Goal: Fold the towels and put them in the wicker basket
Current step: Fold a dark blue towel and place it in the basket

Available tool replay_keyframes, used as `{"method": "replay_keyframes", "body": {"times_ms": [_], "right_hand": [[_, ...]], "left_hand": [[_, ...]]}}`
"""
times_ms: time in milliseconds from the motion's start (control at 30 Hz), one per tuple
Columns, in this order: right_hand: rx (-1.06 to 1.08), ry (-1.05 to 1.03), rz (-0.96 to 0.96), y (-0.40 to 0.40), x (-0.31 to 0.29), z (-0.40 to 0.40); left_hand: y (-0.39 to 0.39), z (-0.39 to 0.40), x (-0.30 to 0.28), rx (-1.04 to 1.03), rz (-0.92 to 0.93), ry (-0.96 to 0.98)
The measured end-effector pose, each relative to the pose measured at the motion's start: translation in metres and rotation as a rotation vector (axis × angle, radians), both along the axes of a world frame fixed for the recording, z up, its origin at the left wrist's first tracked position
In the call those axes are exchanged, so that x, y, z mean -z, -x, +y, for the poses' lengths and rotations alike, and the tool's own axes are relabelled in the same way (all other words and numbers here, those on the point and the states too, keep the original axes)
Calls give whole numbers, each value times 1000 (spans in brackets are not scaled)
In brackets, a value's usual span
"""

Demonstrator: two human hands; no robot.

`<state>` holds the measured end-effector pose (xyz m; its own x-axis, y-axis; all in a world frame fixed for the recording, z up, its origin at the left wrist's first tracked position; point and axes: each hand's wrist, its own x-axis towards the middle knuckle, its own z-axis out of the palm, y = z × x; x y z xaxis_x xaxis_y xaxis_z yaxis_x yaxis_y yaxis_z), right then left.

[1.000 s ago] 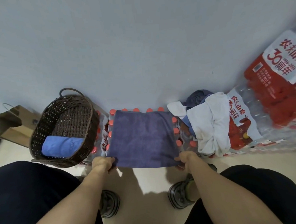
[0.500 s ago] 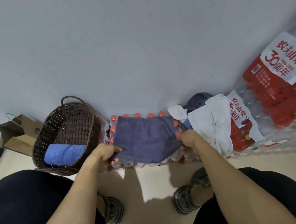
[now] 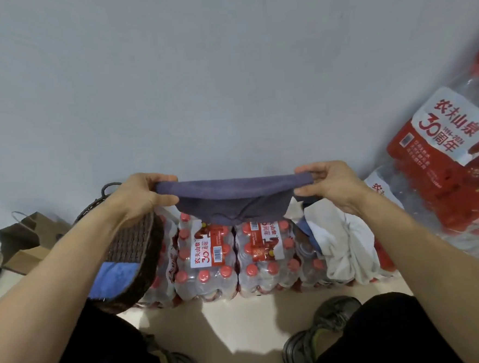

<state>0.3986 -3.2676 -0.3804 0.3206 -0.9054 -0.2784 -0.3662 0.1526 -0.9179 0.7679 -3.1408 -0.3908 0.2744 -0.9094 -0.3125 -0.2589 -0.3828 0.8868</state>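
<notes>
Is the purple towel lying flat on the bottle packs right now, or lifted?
Lifted. Left hand and right hand pinch the purple towel at its ends; it hangs doubled over above the bottle packs.

bare forearms [image 3: 54,268], black trousers [image 3: 385,338] (dark shoes [image 3: 322,334])

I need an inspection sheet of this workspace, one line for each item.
Surface: shrink-wrapped water bottle packs, tops bare.
Job's things: purple towel held in the air; blue towel inside wicker basket; white towel pile unfolded.
Clutter: paper bag on the left.
Grippers: left hand and right hand pinch the purple towel's ends.
Cables: dark object at the left edge, cannot identify.
Surroundings: grey wall, more bottle packs on the right.
</notes>
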Motion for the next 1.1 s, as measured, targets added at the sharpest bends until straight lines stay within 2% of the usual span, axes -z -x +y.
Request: {"method": "replay_keyframes", "body": {"times_ms": [100,167,400,500,667,800,933,1000,1100], "right_hand": [[3,195,10,0,1,1],[3,265,7,1,5,2],[103,311,22,-5,7,-1],[83,273,-25,-10,3,-4],[35,201,-42,-14,2,-9],[93,210,11,-17,9,-17],[134,111,-186,-21,14,-16],[157,92,-292,-21,13,-16],[186,65,-300,-15,17,-15]], "left_hand": [[-11,-4,-7,87,-344,99],[-15,-4,-4,128,-450,126],[-21,-2,9,279,-429,120],[-23,-11,10,214,-380,124],[-28,-19,8,126,-542,197],[-22,-23,10,17,-313,242],[-13,-24,8,-32,26,344],[-14,-21,8,4,30,376],[-18,-11,9,57,-167,329]]}}
